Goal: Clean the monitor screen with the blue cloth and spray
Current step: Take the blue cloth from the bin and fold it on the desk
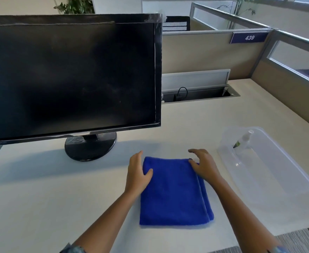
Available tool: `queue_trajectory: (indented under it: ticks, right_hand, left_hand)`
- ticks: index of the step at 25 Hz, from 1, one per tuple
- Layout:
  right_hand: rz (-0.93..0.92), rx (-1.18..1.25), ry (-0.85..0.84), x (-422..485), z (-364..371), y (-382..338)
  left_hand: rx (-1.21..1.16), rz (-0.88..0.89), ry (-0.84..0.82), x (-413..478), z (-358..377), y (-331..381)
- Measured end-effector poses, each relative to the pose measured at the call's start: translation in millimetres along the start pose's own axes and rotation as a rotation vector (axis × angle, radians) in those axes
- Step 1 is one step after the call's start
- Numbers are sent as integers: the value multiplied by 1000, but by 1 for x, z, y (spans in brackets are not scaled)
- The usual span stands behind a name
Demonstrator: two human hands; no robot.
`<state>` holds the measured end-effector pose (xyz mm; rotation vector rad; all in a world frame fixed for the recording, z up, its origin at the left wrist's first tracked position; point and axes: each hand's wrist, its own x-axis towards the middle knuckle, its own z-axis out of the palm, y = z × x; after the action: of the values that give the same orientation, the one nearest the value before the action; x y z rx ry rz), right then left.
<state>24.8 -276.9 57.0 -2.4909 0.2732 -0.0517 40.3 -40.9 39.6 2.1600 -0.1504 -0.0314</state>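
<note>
left hand point(138, 171): flat and relaxed on the far-left part of the blue cloth point(173, 192), thumb lying over the cloth top, nothing gripped
right hand point(203, 166): fingers spread on the cloth's far-right corner, pressing down, not pinching as far as I can tell
hands together?: apart, one at each far corner of the cloth
blue cloth: folded, flat on the desk point(40, 189), long axis running from the person out toward the monitor, layered edges show along its right side
spray bottle point(242, 141): right of the cloth and a bit further out, lying tilted inside the clear plastic bin point(296, 179), cap end away from the person
key relation: bottle sits on the right-hand side, so right hand is nearer; left would have to cross over the cloth
monitor point(71, 75): beyond the cloth and to its left, screen dark, faint smears, on a round base point(90, 147)
step guess: cloth laid ready, screen not wiped yet, spray not picked up
</note>
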Motion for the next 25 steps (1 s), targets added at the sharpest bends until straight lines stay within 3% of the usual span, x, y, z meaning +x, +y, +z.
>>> queue_trajectory:
  ticks: [3,5,8,14,16,19,22,25]
  right_hand:
    - [-162,-91,173,-22,29,-12]
    - [-295,-217,95,-42,60,-21]
    - [-367,-424,-42,-58,88,-18]
    - [-267,-466,-33,-42,48,-6]
    - [-324,-249,57,-39,12,-12]
    - [-397,-134,444,-24,-55,-4]
    - [-191,-214,617,1,-103,21]
    - [10,-288,460,22,-120,48]
  left_hand:
    - [229,284,-3,-13,15,-4]
    - [390,373,-124,-20,24,-12]
    - [619,336,-200,-28,27,-32]
    - [732,260,-179,-28,21,-40]
    - [727,232,-171,-27,17,-42]
    - [700,239,-154,-26,2,-49]
    - [656,248,-143,-23,-13,-56]
    - [598,242,-135,-25,-18,-60]
